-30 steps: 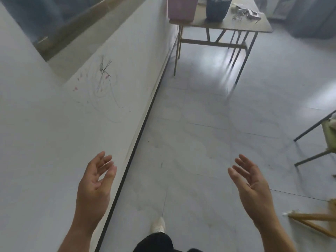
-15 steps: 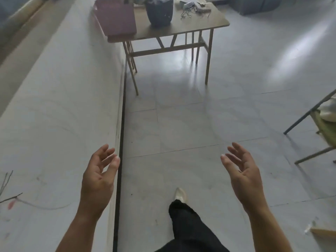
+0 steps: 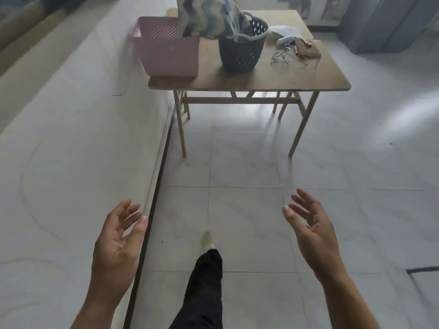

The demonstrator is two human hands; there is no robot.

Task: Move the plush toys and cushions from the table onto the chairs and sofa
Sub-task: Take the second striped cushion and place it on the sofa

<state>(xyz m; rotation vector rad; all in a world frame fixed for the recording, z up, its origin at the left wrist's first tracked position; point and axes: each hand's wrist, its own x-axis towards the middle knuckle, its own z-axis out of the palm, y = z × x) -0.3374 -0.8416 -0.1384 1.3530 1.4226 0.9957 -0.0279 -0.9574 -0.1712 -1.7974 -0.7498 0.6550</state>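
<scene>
Wooden table (image 3: 273, 77), patterned cushion (image 3: 204, 17) upright, long axis vertical

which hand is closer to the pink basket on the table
Left. The left hand is roughly in line with the pink basket; the right hand is farther right. Neither reaches the table.

The wooden table (image 3: 285, 77) bears a pink basket (image 3: 168, 53), a dark basket (image 3: 240, 53) and clutter (image 3: 300, 47).

Two baskets (image 3: 166, 47) on table (image 3: 273, 79), cushion (image 3: 206, 15) behind them
</scene>
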